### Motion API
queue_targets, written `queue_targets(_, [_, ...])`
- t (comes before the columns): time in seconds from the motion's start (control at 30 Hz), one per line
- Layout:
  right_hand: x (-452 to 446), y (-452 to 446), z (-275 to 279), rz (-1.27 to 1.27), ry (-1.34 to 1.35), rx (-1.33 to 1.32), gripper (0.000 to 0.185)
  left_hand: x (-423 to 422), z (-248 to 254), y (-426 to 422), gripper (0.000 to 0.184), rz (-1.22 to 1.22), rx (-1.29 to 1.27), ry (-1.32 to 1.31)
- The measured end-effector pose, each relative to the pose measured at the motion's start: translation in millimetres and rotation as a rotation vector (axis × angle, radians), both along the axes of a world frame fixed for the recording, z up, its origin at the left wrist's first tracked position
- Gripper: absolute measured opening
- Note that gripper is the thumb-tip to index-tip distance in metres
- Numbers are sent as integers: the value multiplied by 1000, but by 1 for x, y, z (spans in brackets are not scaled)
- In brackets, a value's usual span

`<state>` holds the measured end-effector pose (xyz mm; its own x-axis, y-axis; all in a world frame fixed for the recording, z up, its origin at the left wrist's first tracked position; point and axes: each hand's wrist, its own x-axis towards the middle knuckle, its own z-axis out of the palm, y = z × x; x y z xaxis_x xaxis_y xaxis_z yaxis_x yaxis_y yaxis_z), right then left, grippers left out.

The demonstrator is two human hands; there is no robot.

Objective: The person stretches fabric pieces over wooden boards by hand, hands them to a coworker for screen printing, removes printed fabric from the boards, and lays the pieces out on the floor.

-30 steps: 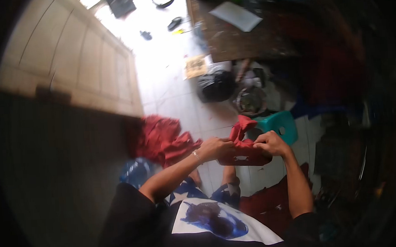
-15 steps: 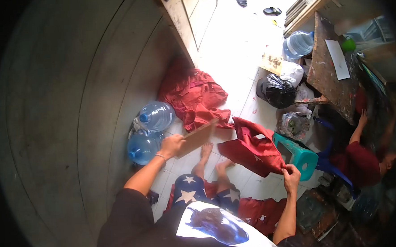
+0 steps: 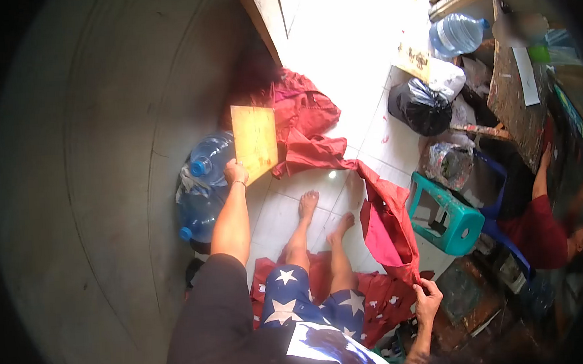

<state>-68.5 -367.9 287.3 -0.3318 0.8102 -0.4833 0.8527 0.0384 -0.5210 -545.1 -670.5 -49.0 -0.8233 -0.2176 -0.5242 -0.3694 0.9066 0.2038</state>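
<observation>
My left hand [image 3: 236, 172] is closed on the lower left edge of a flat, yellowish rectangular board [image 3: 255, 138], held up with its broad face showing. My right hand [image 3: 429, 300] pinches the near end of a red cloth [image 3: 391, 223], which hangs in a long folded strip with a brighter inner side. That strip runs up towards a heap of red cloth [image 3: 307, 108] on the floor and seems to join it. More red cloth with white prints [image 3: 387, 301] lies around my legs.
Two large water bottles [image 3: 201, 216] stand at the left wall. On the right are a green stool [image 3: 455, 223], a black plastic bag [image 3: 426, 109], another water bottle [image 3: 458, 33] and a wooden table [image 3: 508, 98]. A person in a red shirt [image 3: 538, 235] sits at far right.
My left hand has raised the board and turned its face into view. The red cloth now stretches longer between the heap and my right hand, which is slightly lower. The view has shifted.
</observation>
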Motion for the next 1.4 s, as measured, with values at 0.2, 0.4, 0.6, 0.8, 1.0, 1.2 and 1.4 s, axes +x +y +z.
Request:
queue_targets(0.2, [-9,-6,28,14,-83,141,17,46,-43,-19,34,-247,173,94])
queue_targets(0.4, [28,-19,88,-87,-19,227,19,166,115,109,30,-880,660,-122])
queue_targets(0.6, [102,-76,155,-238,24,339,21,329,266,280,64,-1844,1073,-390])
queue_targets(0.8, [181,-199,189,-487,13,393,20,487,299,318,36,-2886,823,-843])
queue_targets(1.0, [228,-279,177,-926,-19,473,14,547,301,313,27,-3184,417,-855])
queue_targets(1.2, [278,-367,151,-1183,-35,729,14,632,371,256,34,-3197,724,-560])
queue_targets(1.4, [359,-361,208,-1371,-74,760,15,752,431,274,22,-2903,1129,-821])
